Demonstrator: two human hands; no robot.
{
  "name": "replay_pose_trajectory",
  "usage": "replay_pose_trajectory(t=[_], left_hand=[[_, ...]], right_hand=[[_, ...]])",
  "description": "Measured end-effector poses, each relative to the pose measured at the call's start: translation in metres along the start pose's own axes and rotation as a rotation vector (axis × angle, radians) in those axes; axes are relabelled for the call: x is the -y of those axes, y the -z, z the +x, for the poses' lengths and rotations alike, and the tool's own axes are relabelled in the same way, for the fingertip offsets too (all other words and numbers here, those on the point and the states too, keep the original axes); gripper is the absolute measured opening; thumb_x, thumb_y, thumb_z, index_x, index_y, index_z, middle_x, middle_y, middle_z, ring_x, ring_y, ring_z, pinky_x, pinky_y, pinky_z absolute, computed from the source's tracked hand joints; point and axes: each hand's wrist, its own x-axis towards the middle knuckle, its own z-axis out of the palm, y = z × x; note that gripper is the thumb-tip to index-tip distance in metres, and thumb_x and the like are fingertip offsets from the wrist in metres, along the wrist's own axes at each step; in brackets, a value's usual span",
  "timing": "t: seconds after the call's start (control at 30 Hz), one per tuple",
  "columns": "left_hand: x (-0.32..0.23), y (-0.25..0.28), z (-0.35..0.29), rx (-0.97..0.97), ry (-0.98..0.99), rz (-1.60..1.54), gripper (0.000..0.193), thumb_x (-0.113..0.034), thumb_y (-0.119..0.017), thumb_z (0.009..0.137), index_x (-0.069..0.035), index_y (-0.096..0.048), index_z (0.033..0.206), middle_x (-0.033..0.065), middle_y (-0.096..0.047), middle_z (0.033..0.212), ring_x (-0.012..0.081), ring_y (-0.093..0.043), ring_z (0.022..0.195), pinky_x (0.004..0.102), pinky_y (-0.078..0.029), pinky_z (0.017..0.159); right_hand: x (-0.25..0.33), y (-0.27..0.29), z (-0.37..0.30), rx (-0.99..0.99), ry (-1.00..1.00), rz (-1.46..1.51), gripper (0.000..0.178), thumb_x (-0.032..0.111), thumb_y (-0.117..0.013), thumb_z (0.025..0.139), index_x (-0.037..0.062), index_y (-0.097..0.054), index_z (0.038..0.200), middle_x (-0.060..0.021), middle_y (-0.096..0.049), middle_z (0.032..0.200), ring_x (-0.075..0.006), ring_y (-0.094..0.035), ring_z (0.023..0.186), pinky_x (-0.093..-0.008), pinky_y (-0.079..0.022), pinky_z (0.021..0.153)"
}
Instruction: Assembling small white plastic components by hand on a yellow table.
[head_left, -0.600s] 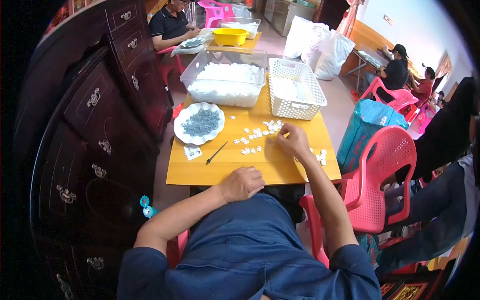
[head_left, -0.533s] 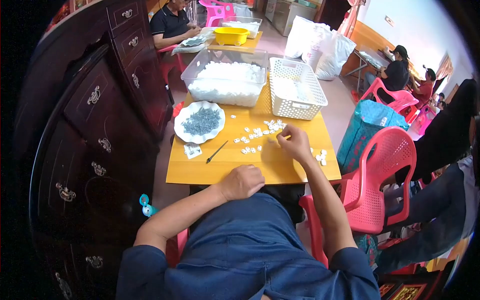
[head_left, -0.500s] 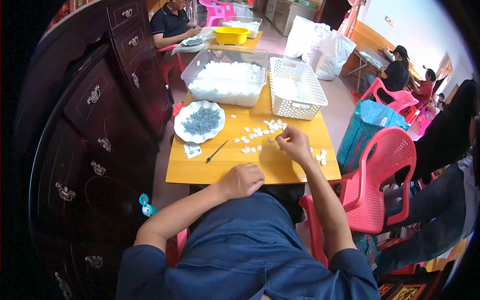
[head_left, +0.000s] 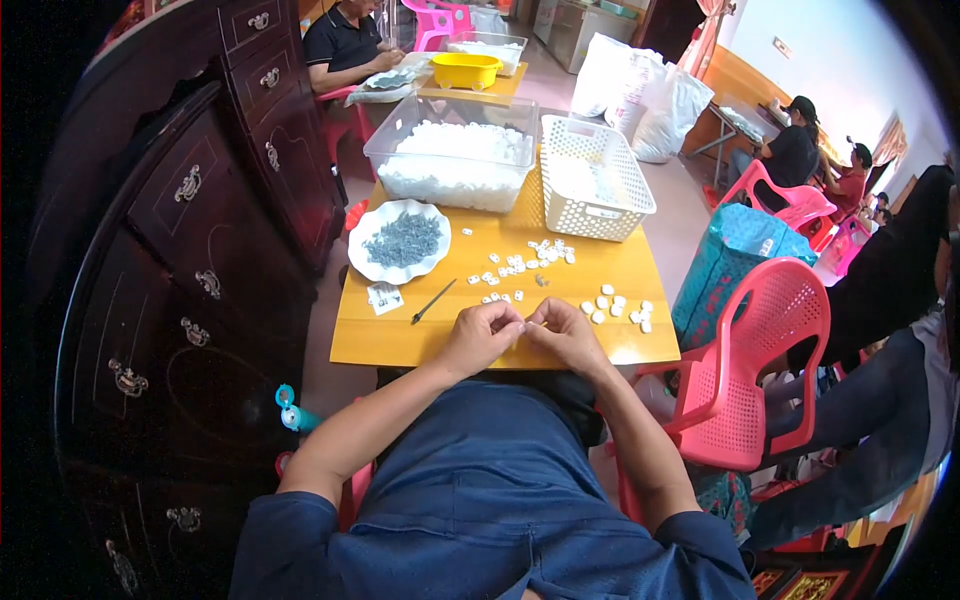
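My left hand (head_left: 480, 340) and my right hand (head_left: 566, 338) meet fingertip to fingertip over the table's near edge. Both are closed in a pinch; what lies between the fingers is too small to make out. Beyond them, small white plastic pieces with dark holes (head_left: 504, 270) lie scattered on the yellow table (head_left: 385, 335). A few tiny greyish bits (head_left: 541, 280) rest among them. To the right of my right hand sits a group of plain-faced white pieces (head_left: 619, 301). A thin dark pointed tool (head_left: 433, 302) lies to the left.
A scalloped white plate (head_left: 362, 262) holds small grey parts. Behind stand a clear bin (head_left: 450, 190) of white pieces and a white perforated basket (head_left: 605, 218). Dark drawers (head_left: 150, 300) flank the left, a pink chair (head_left: 735, 420) the right. Other people sit at tables farther off.
My right hand has drawn back from the scattered pieces to meet my left. The left hand has lifted slightly, its fingertips now pinched. The white group at right is now fully uncovered.
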Motion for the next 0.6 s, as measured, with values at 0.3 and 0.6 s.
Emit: replay_pose_trajectory(t=[0.3, 0.6], left_hand=[[0.006, 0.002, -0.005, 0.039, 0.034, -0.039, 0.008, -0.008, -0.067, 0.094, 0.0, -0.068, 0.093, -0.0026, -0.066, 0.082, 0.0035, -0.058, 0.074, 0.0221, -0.049, 0.066], [-0.005, 0.001, -0.011, -0.012, -0.066, 0.07, 0.008, -0.008, -0.068, 0.092, 0.0, -0.068, 0.091, 0.0002, -0.066, 0.077, 0.0059, -0.058, 0.067, 0.0242, -0.049, 0.062]], right_hand=[[0.004, -0.004, -0.006, 0.044, 0.017, -0.051, 0.012, 0.016, -0.063, 0.1, 0.0058, -0.057, 0.097, 0.0039, -0.059, 0.083, -0.0032, -0.053, 0.072, -0.0209, -0.045, 0.062], [0.013, -0.009, -0.009, 0.071, -0.066, 0.05, 0.017, 0.025, -0.056, 0.105, 0.008, -0.056, 0.103, 0.0, -0.064, 0.086, -0.006, -0.06, 0.073, -0.0212, -0.05, 0.067]])
